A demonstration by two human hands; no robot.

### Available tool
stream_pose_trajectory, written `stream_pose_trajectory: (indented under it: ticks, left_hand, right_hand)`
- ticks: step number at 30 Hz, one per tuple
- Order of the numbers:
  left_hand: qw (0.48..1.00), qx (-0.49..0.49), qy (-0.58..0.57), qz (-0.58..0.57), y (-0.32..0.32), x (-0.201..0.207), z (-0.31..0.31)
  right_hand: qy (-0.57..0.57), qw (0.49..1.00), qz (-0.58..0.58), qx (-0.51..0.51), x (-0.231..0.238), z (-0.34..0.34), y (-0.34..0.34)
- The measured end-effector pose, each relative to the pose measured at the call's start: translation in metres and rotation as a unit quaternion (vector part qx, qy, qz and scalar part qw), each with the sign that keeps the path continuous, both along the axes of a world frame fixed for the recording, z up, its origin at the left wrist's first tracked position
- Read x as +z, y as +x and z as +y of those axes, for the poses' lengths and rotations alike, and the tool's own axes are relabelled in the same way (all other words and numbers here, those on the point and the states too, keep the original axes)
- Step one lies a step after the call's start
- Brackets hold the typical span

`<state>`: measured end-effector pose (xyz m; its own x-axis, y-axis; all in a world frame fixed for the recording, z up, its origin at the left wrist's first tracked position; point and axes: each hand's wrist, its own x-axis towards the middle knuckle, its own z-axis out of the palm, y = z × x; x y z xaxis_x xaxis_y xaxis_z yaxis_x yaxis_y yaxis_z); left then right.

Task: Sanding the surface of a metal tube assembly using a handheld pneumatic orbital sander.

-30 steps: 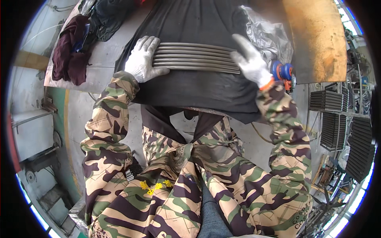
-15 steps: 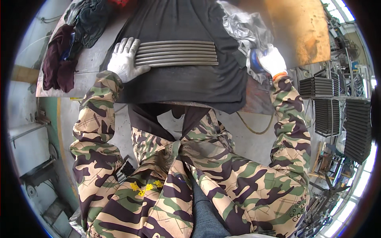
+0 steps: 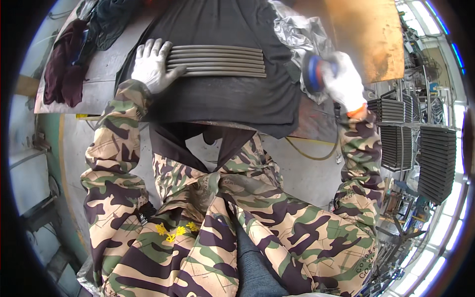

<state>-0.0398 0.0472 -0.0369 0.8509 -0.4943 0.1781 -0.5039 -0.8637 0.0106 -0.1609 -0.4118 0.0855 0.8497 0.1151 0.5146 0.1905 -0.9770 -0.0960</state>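
Note:
Several grey metal rods lie side by side on a black cloth spread over the table. My left hand, in a white glove, rests at their left ends with the fingers spread and the thumb along the near rods. To the right, my gloved right hand is wrapped round a round blue-and-red palm sander, held tilted and apart from the rods. Crumpled silver sheeting lies just beyond the sander. The palm side of the right hand is hidden.
Dark maroon and green cloths lie on the table's left. A brown board stands at the far right. A yellowish hose loops below the table's front edge. Racks of stacked dark bars stand on the right.
My right hand has lifted the sander off the silver sheeting and tilted it, its blue-and-red side now showing. My left hand stays at the rods' ends. The whole view has shifted slightly.

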Motion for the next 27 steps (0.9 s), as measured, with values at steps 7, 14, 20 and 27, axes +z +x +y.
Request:
stream_pose_trajectory:
  ticks: [7, 14, 20, 27]
  left_hand:
    - [0.999, 0.015, -0.041, -0.026, 0.004, -0.020, -0.022]
    - [0.997, 0.031, -0.044, -0.049, 0.001, -0.016, -0.027]
    - [0.994, 0.044, -0.070, -0.073, 0.000, -0.030, -0.026]
    - [0.994, 0.037, -0.064, -0.087, -0.001, -0.028, -0.026]
  right_hand:
    - [-0.060, 0.983, 0.091, 0.151, -0.046, 0.090, 0.068]
    - [-0.107, 0.981, 0.157, 0.039, -0.066, 0.121, 0.103]
    - [-0.117, 0.979, 0.160, 0.036, -0.069, 0.124, 0.101]
    - [-0.179, 0.965, 0.179, 0.064, -0.069, 0.126, 0.091]
